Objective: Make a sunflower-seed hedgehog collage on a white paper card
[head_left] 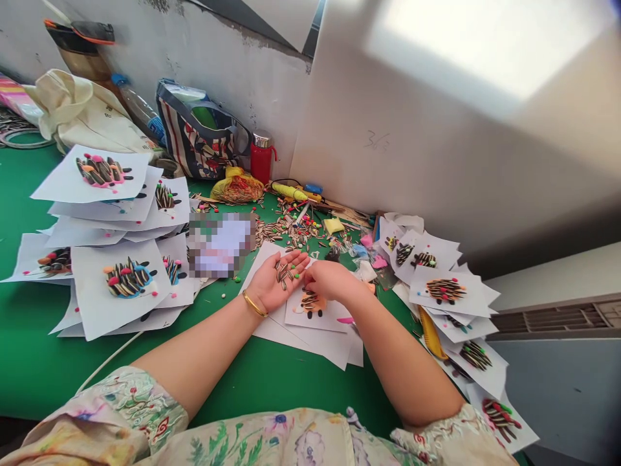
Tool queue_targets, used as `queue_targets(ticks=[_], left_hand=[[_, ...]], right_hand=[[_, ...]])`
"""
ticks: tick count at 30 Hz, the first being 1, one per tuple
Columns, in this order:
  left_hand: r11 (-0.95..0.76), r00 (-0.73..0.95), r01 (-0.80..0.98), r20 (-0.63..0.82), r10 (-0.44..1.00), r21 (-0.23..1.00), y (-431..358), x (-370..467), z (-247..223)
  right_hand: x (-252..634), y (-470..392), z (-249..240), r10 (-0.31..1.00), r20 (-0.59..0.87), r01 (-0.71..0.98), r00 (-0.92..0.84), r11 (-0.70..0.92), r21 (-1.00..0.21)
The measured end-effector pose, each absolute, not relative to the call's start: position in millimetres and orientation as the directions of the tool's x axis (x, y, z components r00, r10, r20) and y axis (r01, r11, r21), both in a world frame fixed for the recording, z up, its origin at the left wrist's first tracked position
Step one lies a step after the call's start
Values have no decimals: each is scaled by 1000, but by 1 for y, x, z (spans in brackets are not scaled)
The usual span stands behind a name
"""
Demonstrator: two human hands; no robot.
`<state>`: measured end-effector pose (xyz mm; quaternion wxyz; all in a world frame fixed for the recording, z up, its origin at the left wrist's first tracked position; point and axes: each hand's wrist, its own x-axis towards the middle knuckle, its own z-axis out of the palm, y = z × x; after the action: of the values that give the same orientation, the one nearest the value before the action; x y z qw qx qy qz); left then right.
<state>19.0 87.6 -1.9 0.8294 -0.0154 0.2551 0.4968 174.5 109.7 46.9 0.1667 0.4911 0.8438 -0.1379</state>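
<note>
My left hand [279, 283] is palm up, its fingers stretched out flat, with a small heap of striped sunflower seeds [284, 276] and a few green bits lying on it. Beside it, my right hand [330, 279] is closed in a pinch, fingertips pointing down over a white sheet. What the fingertips hold is hidden. Right under them is a partly covered hedgehog figure [313, 304] of orange clay with dark seeds stuck on as spines. That sheet lies on several other white papers [276, 330] on the green table.
Stacks of papers with seed hedgehogs stand left [92, 317] and right [417, 281]. Loose seeds and coloured balls [286, 220] spread behind my hands. Farther back are a yellow bag [237, 188], a red flask [262, 158] and a striped tote [194, 139]. Clay lumps [378, 261] lie right.
</note>
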Motion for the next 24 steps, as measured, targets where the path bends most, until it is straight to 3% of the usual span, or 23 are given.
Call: queue_targets(ticks=[14, 16, 19, 24], left_hand=[[514, 368, -818, -451, 813, 259, 88, 19, 1], [514, 369, -818, -451, 813, 257, 88, 19, 1], [516, 370, -817, -452, 812, 258, 88, 20, 2], [518, 365, -813, -459, 810, 267, 88, 20, 2]], right_hand=[[203, 100, 50, 913, -176, 928, -369, 374, -6], [210, 92, 53, 937, -125, 945, -328, 322, -66], [222, 75, 53, 960, -61, 931, -273, 248, -267], [234, 51, 33, 948, 47, 813, -315, 295, -502]])
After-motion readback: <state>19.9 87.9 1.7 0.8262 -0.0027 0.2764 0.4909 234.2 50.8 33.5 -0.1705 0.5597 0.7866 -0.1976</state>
